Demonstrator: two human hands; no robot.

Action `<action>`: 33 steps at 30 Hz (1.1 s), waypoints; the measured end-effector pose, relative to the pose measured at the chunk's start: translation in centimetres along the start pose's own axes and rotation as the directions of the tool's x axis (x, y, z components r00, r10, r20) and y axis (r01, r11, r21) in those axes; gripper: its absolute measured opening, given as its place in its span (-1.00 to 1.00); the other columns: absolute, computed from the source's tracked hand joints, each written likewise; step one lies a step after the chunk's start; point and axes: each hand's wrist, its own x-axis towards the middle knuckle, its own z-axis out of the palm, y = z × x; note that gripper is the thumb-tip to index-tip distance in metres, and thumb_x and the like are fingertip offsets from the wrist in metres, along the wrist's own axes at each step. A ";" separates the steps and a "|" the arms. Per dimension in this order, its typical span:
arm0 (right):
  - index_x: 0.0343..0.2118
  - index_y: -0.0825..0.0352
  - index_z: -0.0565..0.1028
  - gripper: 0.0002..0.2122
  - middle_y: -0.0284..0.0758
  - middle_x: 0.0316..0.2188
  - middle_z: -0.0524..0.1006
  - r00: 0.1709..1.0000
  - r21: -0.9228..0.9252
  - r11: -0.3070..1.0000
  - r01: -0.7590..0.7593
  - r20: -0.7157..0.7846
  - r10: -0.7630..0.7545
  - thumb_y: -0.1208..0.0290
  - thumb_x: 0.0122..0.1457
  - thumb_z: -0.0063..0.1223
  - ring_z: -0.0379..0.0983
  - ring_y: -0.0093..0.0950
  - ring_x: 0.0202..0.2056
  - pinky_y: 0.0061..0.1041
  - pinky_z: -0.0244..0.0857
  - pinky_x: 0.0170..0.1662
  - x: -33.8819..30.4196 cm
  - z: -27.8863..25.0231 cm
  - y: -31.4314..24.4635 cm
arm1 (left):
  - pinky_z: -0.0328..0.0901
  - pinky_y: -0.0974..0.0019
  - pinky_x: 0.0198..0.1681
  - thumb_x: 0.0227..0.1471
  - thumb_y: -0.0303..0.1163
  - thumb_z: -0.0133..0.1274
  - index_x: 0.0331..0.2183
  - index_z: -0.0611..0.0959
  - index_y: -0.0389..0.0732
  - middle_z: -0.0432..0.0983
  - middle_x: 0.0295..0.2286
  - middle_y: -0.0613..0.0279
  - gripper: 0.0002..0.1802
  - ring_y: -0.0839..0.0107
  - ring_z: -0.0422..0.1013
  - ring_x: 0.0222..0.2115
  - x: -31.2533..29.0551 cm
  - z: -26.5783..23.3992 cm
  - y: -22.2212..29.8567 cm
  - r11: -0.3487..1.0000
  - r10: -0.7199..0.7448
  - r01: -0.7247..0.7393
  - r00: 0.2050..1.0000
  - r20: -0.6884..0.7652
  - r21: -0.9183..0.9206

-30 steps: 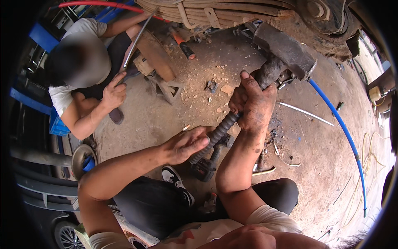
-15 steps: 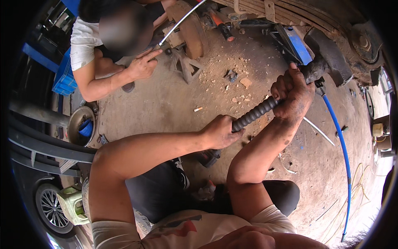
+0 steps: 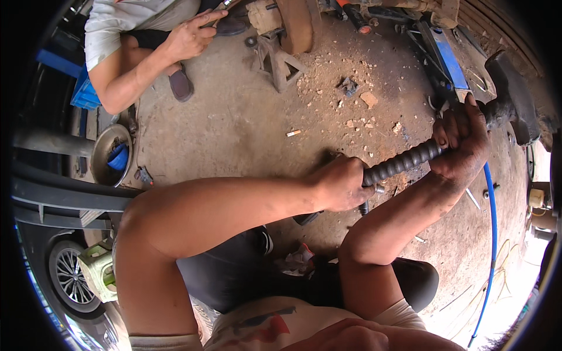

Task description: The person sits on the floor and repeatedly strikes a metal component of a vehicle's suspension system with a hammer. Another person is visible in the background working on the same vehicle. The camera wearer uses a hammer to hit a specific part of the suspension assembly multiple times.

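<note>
A sledgehammer (image 3: pixel 405 164) with a ribbed black handle slants up to the right across my view. My left hand (image 3: pixel 341 183) is closed round the lower end of its handle. Higher up, just below the dark steel head (image 3: pixel 516 96), my right hand (image 3: pixel 465 139) grips the handle with its thumb lying along it. The head is close to the rusty vehicle underside (image 3: pixel 492 23) at the upper right; I cannot tell whether they touch. Behind my right hand stands a blue jack (image 3: pixel 449 58).
Across from me, a co-worker's hand (image 3: pixel 190 38) holds a metal tool. A steel stand (image 3: pixel 278 67) stands beside a rusty brake drum (image 3: pixel 297 26). Rubble (image 3: pixel 367 99) litters the concrete. A metal basin (image 3: pixel 99 153) is at the left; a blue hose (image 3: pixel 489 234) trails at the right.
Both my hands and the hammer have moved to the right in view, the head also lower. The whole view has shifted, and the co-worker's hand now sits nearer the top edge.
</note>
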 end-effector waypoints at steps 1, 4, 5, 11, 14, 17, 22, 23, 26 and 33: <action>-0.40 0.37 0.38 -0.94 -0.54 -0.80 0.10 1.000 0.008 1.000 -0.025 0.004 0.024 0.50 0.12 -0.08 -0.06 -0.73 -0.81 -0.68 -0.14 -0.77 0.0 0.1 0.2 | 0.26 0.14 -0.54 -0.13 -0.37 0.07 -0.61 0.49 -0.28 0.38 -0.74 -0.01 -0.81 0.12 0.40 -0.68 -0.1 0.2 -0.2 1.000 -0.019 0.019 1.000 -0.006 -0.001; -0.43 0.33 0.36 -0.94 -0.56 -0.80 0.09 0.999 0.027 0.999 -0.032 -0.029 0.033 0.49 0.13 -0.08 -0.06 -0.73 -0.81 -0.69 -0.13 -0.77 0.1 -0.1 0.2 | 0.30 0.12 -0.50 -0.13 -0.36 0.07 -0.56 0.53 -0.28 0.42 -0.72 -0.03 -0.83 0.11 0.44 -0.63 0.0 -0.2 0.4 0.997 -0.077 0.077 0.996 0.038 0.010; -0.45 0.32 0.35 -0.94 -0.56 -0.80 0.09 0.999 0.033 0.999 -0.035 -0.022 0.036 0.49 0.13 -0.08 -0.07 -0.73 -0.81 -0.69 -0.13 -0.77 0.1 -0.2 0.0 | 0.30 0.12 -0.50 -0.13 -0.36 0.07 -0.56 0.53 -0.28 0.42 -0.72 -0.03 -0.83 0.11 0.44 -0.63 0.0 -0.2 0.5 0.999 -0.046 0.045 0.998 0.034 0.013; -0.59 0.21 0.25 -0.81 -0.59 -0.80 0.07 0.994 0.058 0.994 -0.098 0.051 0.095 0.46 0.15 -0.09 -0.05 -0.72 -0.80 -0.69 -0.13 -0.76 0.8 -1.4 0.9 | 0.29 0.13 -0.57 -0.11 -0.37 0.07 -0.59 0.51 -0.29 0.40 -0.75 0.00 -0.81 0.15 0.41 -0.70 -0.3 -0.9 0.8 0.993 -0.108 0.105 0.992 0.060 0.048; -0.62 0.19 0.22 -0.78 -0.60 -0.79 0.06 0.996 0.042 0.995 -0.094 0.010 0.094 0.46 0.15 -0.09 -0.04 -0.72 -0.78 -0.69 -0.12 -0.74 0.4 -0.5 0.9 | 0.28 0.15 -0.61 -0.11 -0.37 0.07 -0.60 0.49 -0.29 0.37 -0.78 0.02 -0.80 0.17 0.39 -0.73 -0.5 -0.6 0.4 0.995 -0.086 0.083 0.995 0.049 0.057; -0.62 0.19 0.23 -0.78 -0.60 -0.79 0.06 0.986 0.058 0.990 -0.128 0.116 0.120 0.47 0.15 -0.10 -0.03 -0.72 -0.77 -0.69 -0.12 -0.73 0.4 -0.9 1.0 | 0.26 0.16 -0.65 -0.11 -0.39 0.07 -0.60 0.48 -0.29 0.35 -0.80 0.04 -0.81 0.20 0.38 -0.76 -0.7 -1.4 1.1 0.993 -0.117 0.115 0.989 0.091 0.022; -0.61 0.20 0.25 -0.80 -0.60 -0.79 0.07 0.990 0.059 0.992 -0.107 0.100 0.101 0.47 0.15 -0.10 -0.03 -0.73 -0.77 -0.70 -0.12 -0.73 0.4 -0.9 1.1 | 0.23 0.18 -0.67 -0.11 -0.39 0.06 -0.61 0.47 -0.29 0.33 -0.81 0.07 -0.81 0.26 0.34 -0.77 -0.8 -0.9 0.5 0.992 -0.047 0.036 0.994 0.095 0.121; -0.60 0.21 0.26 -0.81 -0.60 -0.79 0.07 0.986 0.089 0.988 -0.126 0.119 0.115 0.47 0.15 -0.10 -0.03 -0.73 -0.77 -0.70 -0.12 -0.73 0.4 -1.1 1.0 | 0.23 0.19 -0.66 -0.11 -0.39 0.05 -0.61 0.47 -0.29 0.33 -0.80 0.08 -0.81 0.27 0.34 -0.77 -0.8 -0.5 0.3 0.984 -0.003 -0.019 0.993 0.120 0.177; -0.57 0.25 0.29 -0.84 -0.60 -0.80 0.10 0.989 0.111 0.987 -0.117 0.107 0.106 0.47 0.13 -0.06 -0.01 -0.72 -0.79 -0.70 -0.11 -0.75 0.1 -1.6 0.9 | 0.23 0.19 -0.62 -0.10 -0.39 0.03 -0.62 0.47 -0.29 0.35 -0.79 0.08 -0.81 0.30 0.34 -0.75 -0.7 -0.1 0.2 0.991 -0.135 0.131 0.985 0.111 0.039; -0.58 0.26 0.25 -0.82 -0.55 -0.82 0.07 0.983 -0.101 0.982 0.161 -0.069 -0.168 0.49 0.11 -0.04 -0.06 -0.71 -0.86 -0.66 -0.17 -0.82 -1.0 0.7 -1.1 | 0.22 0.26 -0.59 -0.04 -0.35 0.04 -0.61 0.47 -0.31 0.34 -0.77 0.16 -0.75 0.44 0.29 -0.73 0.3 -0.6 1.6 0.993 -0.017 0.017 1.000 0.001 -0.113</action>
